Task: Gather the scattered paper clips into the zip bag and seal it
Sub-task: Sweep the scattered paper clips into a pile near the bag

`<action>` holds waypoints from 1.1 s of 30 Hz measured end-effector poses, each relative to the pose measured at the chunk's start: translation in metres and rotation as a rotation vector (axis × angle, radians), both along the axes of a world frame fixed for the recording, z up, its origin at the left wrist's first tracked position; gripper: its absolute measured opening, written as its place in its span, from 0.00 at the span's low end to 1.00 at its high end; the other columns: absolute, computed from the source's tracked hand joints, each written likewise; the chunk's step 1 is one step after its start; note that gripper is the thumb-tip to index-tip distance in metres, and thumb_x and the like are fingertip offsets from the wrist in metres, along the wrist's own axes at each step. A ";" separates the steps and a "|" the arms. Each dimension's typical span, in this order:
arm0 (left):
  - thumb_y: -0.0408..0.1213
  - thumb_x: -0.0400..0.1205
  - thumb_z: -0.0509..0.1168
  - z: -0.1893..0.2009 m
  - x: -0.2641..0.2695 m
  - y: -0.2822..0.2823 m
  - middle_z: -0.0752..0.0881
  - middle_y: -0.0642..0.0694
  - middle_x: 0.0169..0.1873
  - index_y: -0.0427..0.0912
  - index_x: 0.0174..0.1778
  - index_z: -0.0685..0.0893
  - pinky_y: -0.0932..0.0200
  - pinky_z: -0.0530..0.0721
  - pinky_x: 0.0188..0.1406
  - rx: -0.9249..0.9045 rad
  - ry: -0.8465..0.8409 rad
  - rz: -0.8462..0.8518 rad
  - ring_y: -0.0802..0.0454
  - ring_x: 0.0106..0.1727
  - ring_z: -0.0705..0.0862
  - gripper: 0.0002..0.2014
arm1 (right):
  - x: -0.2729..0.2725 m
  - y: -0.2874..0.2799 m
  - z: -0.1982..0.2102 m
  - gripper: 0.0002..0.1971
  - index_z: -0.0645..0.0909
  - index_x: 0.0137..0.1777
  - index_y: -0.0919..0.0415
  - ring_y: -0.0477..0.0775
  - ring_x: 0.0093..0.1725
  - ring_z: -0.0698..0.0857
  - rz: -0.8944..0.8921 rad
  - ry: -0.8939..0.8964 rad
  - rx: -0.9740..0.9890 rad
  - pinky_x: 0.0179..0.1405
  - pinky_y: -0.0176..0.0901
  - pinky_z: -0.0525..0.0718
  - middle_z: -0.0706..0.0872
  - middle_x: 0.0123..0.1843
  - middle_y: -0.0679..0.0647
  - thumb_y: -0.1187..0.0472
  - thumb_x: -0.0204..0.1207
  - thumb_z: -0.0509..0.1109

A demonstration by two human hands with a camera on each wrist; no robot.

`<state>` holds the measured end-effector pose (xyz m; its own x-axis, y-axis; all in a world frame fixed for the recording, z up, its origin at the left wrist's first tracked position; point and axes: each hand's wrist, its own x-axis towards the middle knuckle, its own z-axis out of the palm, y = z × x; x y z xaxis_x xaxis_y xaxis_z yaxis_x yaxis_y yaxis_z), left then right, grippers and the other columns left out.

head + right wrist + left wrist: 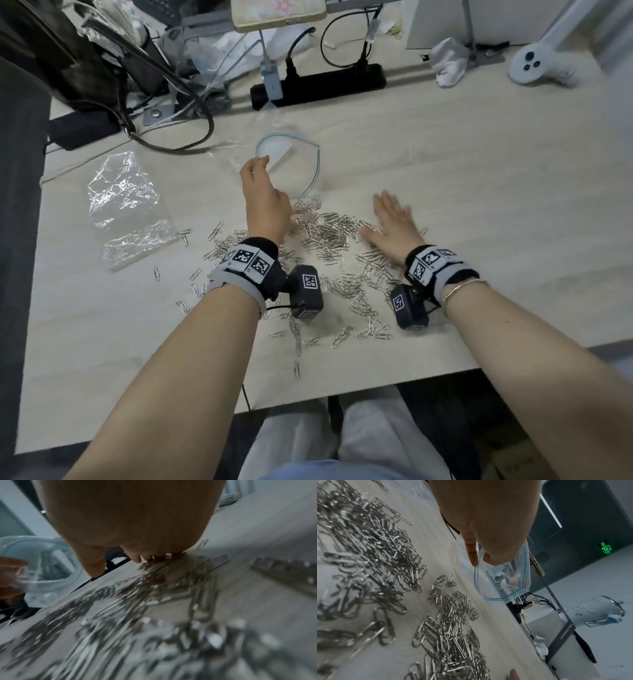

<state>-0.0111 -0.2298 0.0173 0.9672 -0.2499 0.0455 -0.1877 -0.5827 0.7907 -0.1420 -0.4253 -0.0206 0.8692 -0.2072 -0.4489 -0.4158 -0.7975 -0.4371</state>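
Observation:
Many silver paper clips lie scattered over the pale wooden table, thickest between my two hands. A clear zip bag with a blue zip line lies just beyond them, its mouth held open toward the clips. My left hand pinches the near-left rim of the bag; the left wrist view shows thumb and finger on the zip bag rim beside the paper clips. My right hand lies flat with straight fingers on the clips at the pile's right side. In the blurred right wrist view, the fingers touch clips, with the zip bag at left.
A crumpled clear plastic wrapper lies at the left. A black power strip with cables, a dark bag with a strap, a white cloth and a white controller line the back. The table's front edge is near my lap.

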 end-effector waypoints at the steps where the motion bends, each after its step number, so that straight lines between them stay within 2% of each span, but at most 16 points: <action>1: 0.18 0.75 0.53 0.002 -0.001 0.004 0.62 0.38 0.74 0.35 0.74 0.65 0.63 0.74 0.62 -0.008 0.006 0.001 0.42 0.70 0.72 0.29 | 0.000 0.010 0.001 0.41 0.35 0.82 0.54 0.53 0.82 0.35 0.022 0.001 0.011 0.77 0.49 0.32 0.34 0.84 0.54 0.36 0.79 0.51; 4: 0.18 0.75 0.53 0.005 -0.007 0.018 0.62 0.38 0.73 0.34 0.74 0.65 0.56 0.76 0.67 -0.034 -0.004 -0.033 0.41 0.70 0.72 0.28 | 0.001 0.036 0.007 0.39 0.38 0.82 0.53 0.53 0.83 0.36 0.081 0.015 0.026 0.76 0.48 0.32 0.35 0.84 0.54 0.36 0.79 0.51; 8: 0.19 0.76 0.54 0.012 -0.013 0.041 0.64 0.39 0.72 0.35 0.73 0.66 0.56 0.77 0.65 -0.057 0.018 -0.039 0.44 0.66 0.75 0.27 | -0.002 0.070 0.010 0.37 0.41 0.82 0.52 0.54 0.83 0.36 0.179 0.046 0.044 0.77 0.48 0.33 0.36 0.84 0.53 0.38 0.80 0.51; 11: 0.19 0.76 0.54 0.014 -0.019 0.053 0.65 0.39 0.71 0.35 0.72 0.68 0.51 0.77 0.68 -0.072 0.008 -0.061 0.44 0.65 0.75 0.26 | -0.010 0.086 0.015 0.36 0.44 0.82 0.51 0.53 0.83 0.39 0.171 0.035 0.079 0.80 0.50 0.36 0.39 0.84 0.52 0.38 0.80 0.52; 13: 0.19 0.76 0.54 0.015 -0.026 0.057 0.64 0.40 0.71 0.36 0.72 0.68 0.51 0.77 0.68 -0.071 0.017 -0.081 0.45 0.65 0.75 0.26 | -0.020 0.084 0.023 0.35 0.46 0.82 0.50 0.52 0.83 0.40 0.082 -0.029 0.088 0.79 0.49 0.37 0.41 0.84 0.51 0.40 0.80 0.54; 17: 0.20 0.79 0.54 0.017 -0.038 0.062 0.63 0.41 0.72 0.38 0.74 0.67 0.55 0.78 0.66 -0.052 0.071 -0.105 0.47 0.65 0.75 0.26 | -0.047 0.048 0.032 0.30 0.50 0.82 0.53 0.53 0.83 0.42 -0.231 -0.167 0.036 0.79 0.49 0.39 0.43 0.85 0.53 0.50 0.83 0.56; 20: 0.21 0.80 0.54 0.017 -0.042 0.066 0.63 0.42 0.73 0.39 0.76 0.66 0.57 0.78 0.62 -0.035 0.098 -0.107 0.48 0.66 0.75 0.26 | -0.060 0.014 0.022 0.31 0.47 0.83 0.56 0.57 0.84 0.41 -0.355 -0.061 -0.110 0.81 0.54 0.38 0.41 0.85 0.58 0.50 0.84 0.53; 22: 0.21 0.79 0.55 0.016 -0.044 0.068 0.63 0.42 0.73 0.39 0.75 0.67 0.57 0.78 0.64 -0.044 0.101 -0.114 0.48 0.65 0.75 0.26 | -0.064 0.003 0.015 0.32 0.44 0.83 0.58 0.58 0.84 0.41 -0.387 0.048 -0.133 0.81 0.56 0.39 0.41 0.85 0.59 0.47 0.84 0.51; 28: 0.19 0.78 0.54 0.011 -0.048 0.075 0.62 0.40 0.73 0.39 0.75 0.66 0.62 0.75 0.63 -0.027 0.086 -0.120 0.43 0.69 0.74 0.28 | -0.052 0.037 0.010 0.35 0.39 0.82 0.59 0.57 0.83 0.38 -0.269 0.071 -0.071 0.80 0.56 0.39 0.37 0.84 0.58 0.43 0.83 0.48; 33: 0.20 0.78 0.55 0.012 -0.055 0.079 0.63 0.40 0.73 0.38 0.75 0.66 0.60 0.76 0.62 -0.029 0.086 -0.116 0.44 0.68 0.75 0.27 | -0.045 0.088 0.008 0.37 0.37 0.82 0.56 0.57 0.82 0.36 -0.062 0.064 -0.062 0.78 0.53 0.35 0.35 0.84 0.56 0.38 0.81 0.47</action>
